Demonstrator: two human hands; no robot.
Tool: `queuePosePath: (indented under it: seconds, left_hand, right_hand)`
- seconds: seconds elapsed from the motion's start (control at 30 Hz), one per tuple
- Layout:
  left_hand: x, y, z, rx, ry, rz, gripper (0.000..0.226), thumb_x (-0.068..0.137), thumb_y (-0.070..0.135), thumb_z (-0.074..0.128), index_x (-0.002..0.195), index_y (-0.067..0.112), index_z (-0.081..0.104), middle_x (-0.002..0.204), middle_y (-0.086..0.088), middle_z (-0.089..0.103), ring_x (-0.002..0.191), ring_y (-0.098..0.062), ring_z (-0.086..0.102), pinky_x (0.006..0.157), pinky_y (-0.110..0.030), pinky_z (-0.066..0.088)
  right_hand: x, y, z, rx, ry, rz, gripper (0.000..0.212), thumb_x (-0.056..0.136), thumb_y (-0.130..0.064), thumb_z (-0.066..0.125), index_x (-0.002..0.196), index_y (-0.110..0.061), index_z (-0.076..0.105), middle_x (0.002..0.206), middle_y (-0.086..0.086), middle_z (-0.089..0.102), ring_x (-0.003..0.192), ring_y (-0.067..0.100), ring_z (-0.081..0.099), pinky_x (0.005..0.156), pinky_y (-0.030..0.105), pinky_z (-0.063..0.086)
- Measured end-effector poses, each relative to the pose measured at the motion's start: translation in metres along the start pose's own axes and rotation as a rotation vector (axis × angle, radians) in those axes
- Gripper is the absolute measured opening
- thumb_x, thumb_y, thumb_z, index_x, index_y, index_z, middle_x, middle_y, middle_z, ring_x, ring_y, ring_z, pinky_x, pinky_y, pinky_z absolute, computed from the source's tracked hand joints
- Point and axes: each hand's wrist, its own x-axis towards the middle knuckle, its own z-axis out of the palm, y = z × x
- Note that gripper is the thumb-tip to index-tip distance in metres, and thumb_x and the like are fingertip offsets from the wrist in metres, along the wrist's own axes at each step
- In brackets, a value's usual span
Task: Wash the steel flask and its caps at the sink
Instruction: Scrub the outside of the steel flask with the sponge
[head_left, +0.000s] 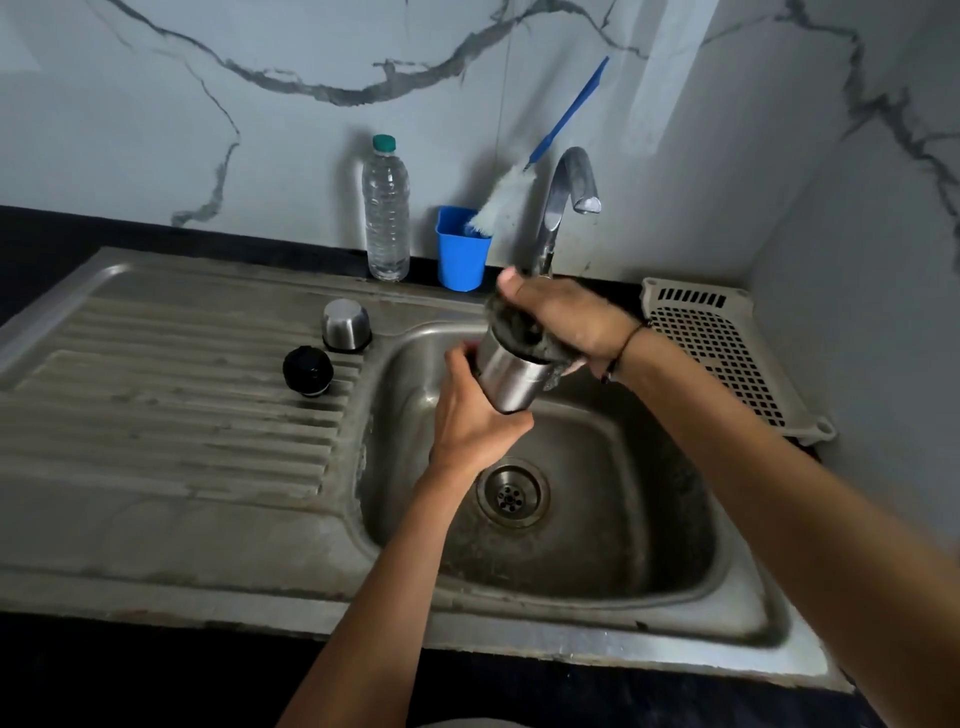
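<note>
Over on the ribbed drainboard, black inner cap and steel outer cap parked side by side, just apart. Behind them, clear water bottle, then blue cup with bottle brush leaning out of it. Centre stage, above the sink: left hand wrapped round the lower end of the steel flask, held tilted. Right hand clamped over a dark scrubber against the flask's upper end. Tap just behind. Far right, white perforated tray.
</note>
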Motion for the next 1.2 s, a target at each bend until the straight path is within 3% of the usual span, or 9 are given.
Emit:
queuePosePath:
  seconds: [0.13, 0.33, 0.47, 0.63, 0.8, 0.87, 0.97, 1.07, 1.2]
  left_hand:
    - [0.003, -0.003, 0.008, 0.057, 0.011, 0.064, 0.085, 0.054, 0.025, 0.079, 0.123, 0.021, 0.030, 0.109, 0.001, 0.057, 0.097, -0.016, 0.060, 0.074, -0.037, 0.055]
    - [0.001, 0.002, 0.005, 0.063, 0.020, 0.019, 0.076, 0.060, 0.016, 0.081, 0.119, 0.015, 0.033, 0.107, -0.001, 0.059, 0.087, -0.016, 0.057, 0.055, -0.013, 0.036]
    - [0.001, 0.004, 0.002, -0.010, -0.014, -0.006, 0.076, 0.061, 0.014, 0.081, 0.114, 0.025, 0.029, 0.109, 0.003, 0.056, 0.088, -0.013, 0.056, 0.057, -0.012, 0.036]
    - [-0.002, 0.008, 0.000, -0.299, -0.038, -0.120, 0.073, 0.062, 0.009, 0.084, 0.114, 0.024, 0.035, 0.097, 0.008, 0.058, 0.084, -0.006, 0.059, 0.066, -0.020, 0.045]
    - [0.007, 0.007, -0.005, -0.845, 0.079, -0.182, 0.064, 0.061, 0.021, 0.077, 0.119, 0.014, 0.053, 0.098, 0.000, 0.068, 0.086, -0.009, 0.067, 0.068, -0.022, 0.051]
    - [0.008, 0.007, -0.007, -0.890, 0.100, -0.190, 0.063, 0.056, 0.028, 0.081, 0.114, 0.013, 0.058, 0.098, -0.001, 0.070, 0.088, -0.013, 0.067, 0.070, -0.026, 0.053]
    - [0.005, 0.005, -0.006, -0.979, 0.185, -0.240, 0.066, 0.064, 0.034, 0.079, 0.119, 0.004, 0.059, 0.103, -0.008, 0.070, 0.091, -0.018, 0.069, 0.071, -0.029, 0.055]
    - [0.005, -0.004, -0.012, -1.238, 0.285, -0.348, 0.041, 0.080, 0.021, 0.071, 0.113, 0.000, 0.060, 0.100, -0.012, 0.067, 0.086, -0.022, 0.067, 0.074, -0.034, 0.057]
    - [0.007, -0.008, -0.021, -1.060, 0.444, -0.448, 0.028, 0.086, 0.028, 0.064, 0.106, 0.007, 0.063, 0.090, -0.007, 0.068, 0.075, -0.018, 0.067, 0.063, -0.029, 0.056]
  right_hand:
    - [-0.002, 0.014, 0.030, -0.576, 0.228, -0.138, 0.043, 0.084, -0.065, 0.047, 0.103, -0.026, 0.054, 0.102, 0.006, 0.059, 0.091, 0.024, 0.056, 0.071, 0.031, 0.043]
    - [0.004, 0.009, 0.031, -0.225, 0.431, -0.066, 0.045, 0.091, -0.061, 0.038, 0.068, -0.025, 0.050, 0.078, 0.004, 0.061, 0.081, 0.026, 0.058, 0.066, 0.032, 0.043]
    - [0.005, 0.017, 0.035, 0.171, 0.540, -0.069, 0.050, 0.093, -0.053, 0.044, 0.053, -0.023, 0.048, 0.063, -0.001, 0.055, 0.073, 0.021, 0.055, 0.067, 0.034, 0.043]
    - [0.005, 0.030, 0.037, 0.766, 0.431, -0.141, 0.034, 0.094, -0.037, 0.052, 0.070, -0.016, 0.063, 0.072, 0.006, 0.063, 0.073, 0.020, 0.061, 0.076, 0.034, 0.052]
    - [0.003, 0.034, 0.041, 0.758, 0.454, -0.231, 0.027, 0.096, -0.031, 0.049, 0.088, -0.013, 0.068, 0.090, 0.008, 0.066, 0.090, 0.018, 0.061, 0.091, 0.039, 0.049]
    - [0.000, 0.029, 0.047, 0.638, 0.340, -0.272, 0.029, 0.094, -0.038, 0.050, 0.112, -0.020, 0.065, 0.113, 0.006, 0.065, 0.107, 0.017, 0.060, 0.099, 0.035, 0.045]
    - [-0.009, 0.024, 0.062, 0.149, 0.148, -0.250, 0.049, 0.096, -0.043, 0.045, 0.143, -0.033, 0.034, 0.142, 0.005, 0.046, 0.126, 0.019, 0.046, 0.105, 0.029, 0.036]
    - [-0.021, 0.035, 0.070, -0.170, 0.046, -0.239, 0.061, 0.094, -0.045, 0.046, 0.148, -0.031, 0.020, 0.144, 0.009, 0.041, 0.129, 0.026, 0.043, 0.106, 0.033, 0.035]
    - [-0.038, 0.075, 0.064, -0.103, -0.141, -0.047, 0.086, 0.076, -0.052, 0.069, 0.146, -0.032, 0.022, 0.135, 0.004, 0.050, 0.120, 0.020, 0.051, 0.103, 0.037, 0.043]
